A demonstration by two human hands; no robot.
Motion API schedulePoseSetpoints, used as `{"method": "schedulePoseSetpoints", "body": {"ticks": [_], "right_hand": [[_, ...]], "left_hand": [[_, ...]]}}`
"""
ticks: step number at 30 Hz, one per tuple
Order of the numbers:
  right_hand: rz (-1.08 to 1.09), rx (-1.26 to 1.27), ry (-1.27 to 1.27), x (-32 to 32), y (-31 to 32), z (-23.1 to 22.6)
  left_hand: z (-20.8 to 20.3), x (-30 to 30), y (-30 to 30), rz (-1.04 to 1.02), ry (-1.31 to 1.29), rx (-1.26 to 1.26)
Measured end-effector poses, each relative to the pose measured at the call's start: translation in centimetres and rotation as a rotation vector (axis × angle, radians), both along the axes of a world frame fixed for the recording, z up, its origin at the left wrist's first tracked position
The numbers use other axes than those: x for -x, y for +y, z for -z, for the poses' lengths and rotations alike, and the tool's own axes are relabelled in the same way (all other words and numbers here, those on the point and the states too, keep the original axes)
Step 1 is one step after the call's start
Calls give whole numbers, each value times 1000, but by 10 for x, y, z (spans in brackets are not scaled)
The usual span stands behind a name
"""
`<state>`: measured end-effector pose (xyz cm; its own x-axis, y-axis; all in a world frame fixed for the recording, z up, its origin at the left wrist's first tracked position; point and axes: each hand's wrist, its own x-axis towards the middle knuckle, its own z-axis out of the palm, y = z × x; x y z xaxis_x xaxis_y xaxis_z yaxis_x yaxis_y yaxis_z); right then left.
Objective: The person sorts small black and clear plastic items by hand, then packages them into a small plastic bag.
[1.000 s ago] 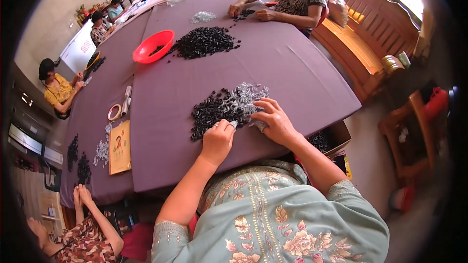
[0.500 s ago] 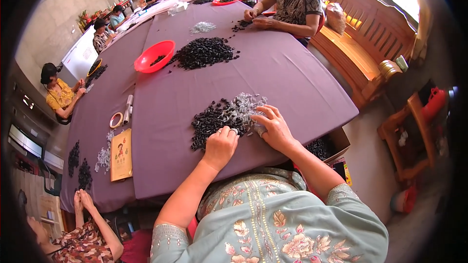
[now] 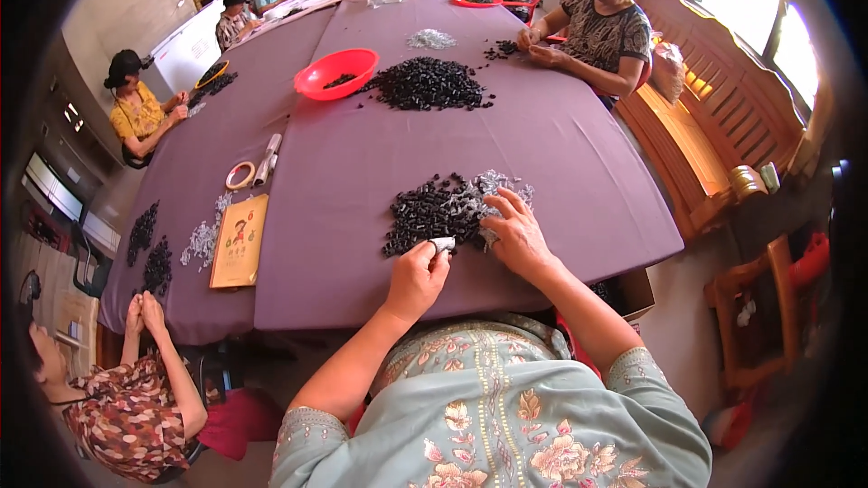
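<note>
A pale silvery piece (image 3: 443,243) sits just below the frame's centre, pinched between the thumb and fingers of the left hand (image 3: 417,284). Beside it lies a heap of small black pieces (image 3: 419,217), with clear pieces (image 3: 488,184) along its right side. The right hand (image 3: 523,240) bends over these, fingers spread; whether they grip one, I cannot tell. For parts so small, a light pinch probably serves best, the right fingers coming from above so the two kinds don't mix.

Both forearms cross the near edge of the worktop (image 3: 579,154), close enough that a stray piece might roll off; an open carton (image 3: 636,293) stands under its right end. Sideways room looks easier leftward, cloth stretching to the yellow booklet (image 3: 237,248). Upward, more cloth separates the heap from a larger black pile (image 3: 431,84) and a red bowl (image 3: 334,74).
</note>
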<state>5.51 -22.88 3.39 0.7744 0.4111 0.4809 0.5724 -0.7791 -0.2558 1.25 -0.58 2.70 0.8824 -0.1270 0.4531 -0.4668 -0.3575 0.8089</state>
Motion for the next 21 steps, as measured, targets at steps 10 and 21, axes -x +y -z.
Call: {"method": "schedulePoseSetpoints", "body": {"ticks": [10,21], "right_hand": [[20,-10,12,13,-22,5],[155,-208,-6,19,-43,7]], "left_hand": [[5,7,4,-11,68,18],[-1,16,5,-31,47,91]]}}
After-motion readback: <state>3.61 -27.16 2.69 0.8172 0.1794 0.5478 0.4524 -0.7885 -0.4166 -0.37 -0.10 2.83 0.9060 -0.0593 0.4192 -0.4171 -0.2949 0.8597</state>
